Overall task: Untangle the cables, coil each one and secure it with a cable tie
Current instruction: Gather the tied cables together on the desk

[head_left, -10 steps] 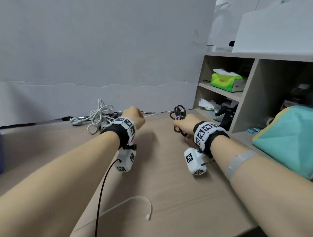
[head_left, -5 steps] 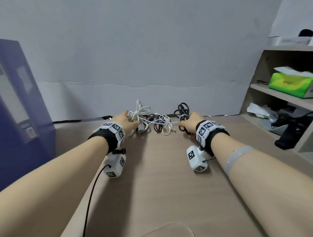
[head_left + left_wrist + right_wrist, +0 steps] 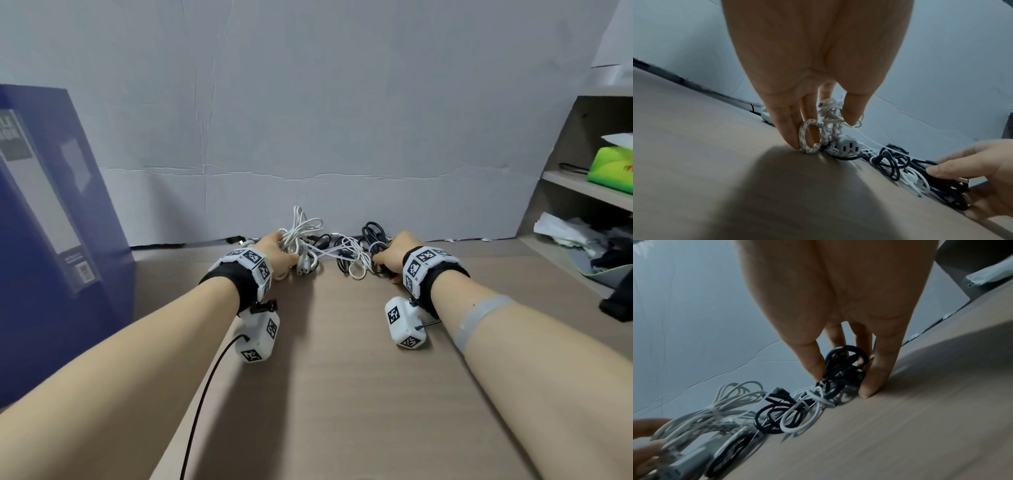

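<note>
At the centre of the head view, a tangle of cables lies on the desk against the wall. The left hand pinches the white cables between thumb and fingers; the right hand likewise pinches the black cables.

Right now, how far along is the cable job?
Barely started. Done: nothing visibly separated; white cables and black cables are one tangle. In hand: left hand grips the white bunch, right hand the black. Left: untangling, coiling, tying each.
</note>
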Demonstrator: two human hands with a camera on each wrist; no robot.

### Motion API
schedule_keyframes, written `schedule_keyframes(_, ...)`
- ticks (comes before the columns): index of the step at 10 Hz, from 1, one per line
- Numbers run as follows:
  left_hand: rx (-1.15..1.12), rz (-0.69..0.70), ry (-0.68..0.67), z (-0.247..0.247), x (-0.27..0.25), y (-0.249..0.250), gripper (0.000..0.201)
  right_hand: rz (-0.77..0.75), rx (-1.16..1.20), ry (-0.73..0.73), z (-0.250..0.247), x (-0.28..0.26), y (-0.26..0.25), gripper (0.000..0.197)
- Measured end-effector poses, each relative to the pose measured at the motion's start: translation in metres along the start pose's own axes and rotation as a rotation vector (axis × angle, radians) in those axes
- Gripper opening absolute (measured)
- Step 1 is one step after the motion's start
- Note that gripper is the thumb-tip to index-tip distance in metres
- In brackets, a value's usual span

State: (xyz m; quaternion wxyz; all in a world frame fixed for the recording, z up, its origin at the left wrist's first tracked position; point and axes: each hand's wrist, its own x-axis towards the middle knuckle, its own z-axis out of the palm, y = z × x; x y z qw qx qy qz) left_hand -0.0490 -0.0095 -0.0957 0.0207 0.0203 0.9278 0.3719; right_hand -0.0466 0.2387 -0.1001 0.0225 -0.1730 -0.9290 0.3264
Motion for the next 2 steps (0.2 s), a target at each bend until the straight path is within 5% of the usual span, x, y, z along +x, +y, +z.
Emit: schedule_keyframes(2, 0.022, 0.0, 0.033, -0.006, -0.018, 0.015, 0.014, -0.034, -0.029, -0.049, -0.018, -0.02, -0.005, 0.024)
